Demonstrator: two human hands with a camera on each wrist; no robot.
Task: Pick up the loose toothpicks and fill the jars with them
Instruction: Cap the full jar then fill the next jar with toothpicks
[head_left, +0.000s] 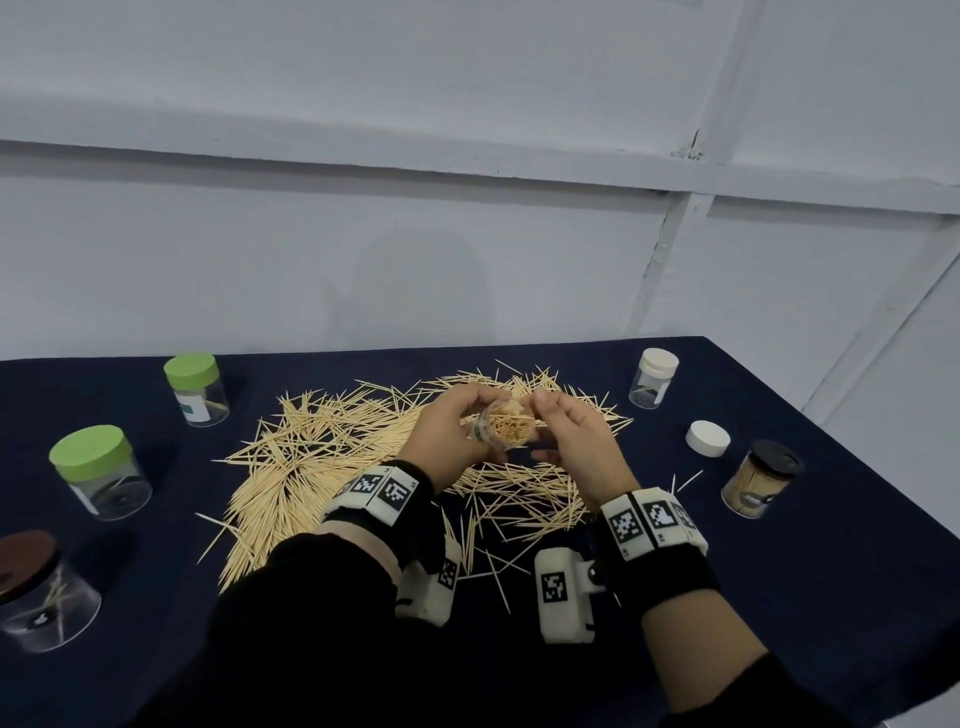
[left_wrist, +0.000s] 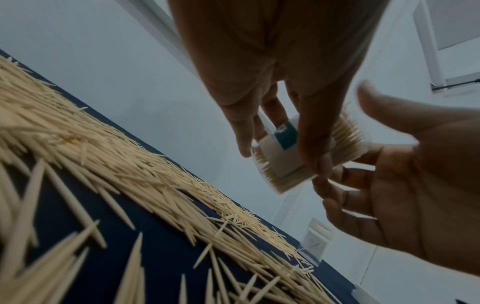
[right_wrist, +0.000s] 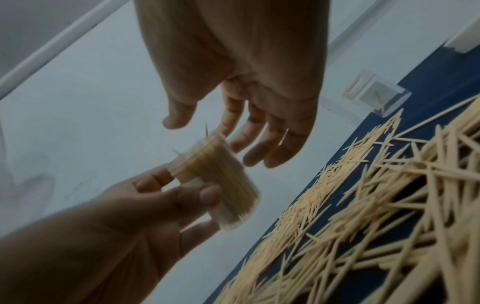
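Toothpicks (head_left: 332, 457), pale wooden and loose, sprawl in a wide heap over the middle of the dark navy cloth-covered worktop (head_left: 779, 597), the thickest mass lying toward nine o'clock of the hands and thinner strays trailing toward six o'clock.

Around the heap stand clear plastic jars. At nine o'clock is a large green-lidded jar (head_left: 98, 470), nearly empty, and at ten o'clock a smaller green-lidded jar (head_left: 197, 388) with a single pick leaning inside. At seven o'clock, by the near left edge, a brown-lidded jar (head_left: 39, 592) holds a few picks. At two o'clock a cream-lidded jar (head_left: 653, 377) is almost bare. At three o'clock a black-lidded jar (head_left: 761, 478) is packed full, and just beside it, toward the heap, a loose white round lid (head_left: 707, 438) lies flat on the cloth.

Held up above the centre of the heap is a small clear open jar (head_left: 506, 427), tilted with its mouth toward the person and crammed with picks standing on end. The left hand (head_left: 452, 431) grips it, thumb and fingers curled round its wall. The right hand (head_left: 576, 441) sits at the jar's rim, its fingers (right_wrist: 270, 135) loosely extended and spread beside the mouth, holding nothing; whether they actually touch the jar I cannot tell. Both wrists wear black bands with white tagged blocks.
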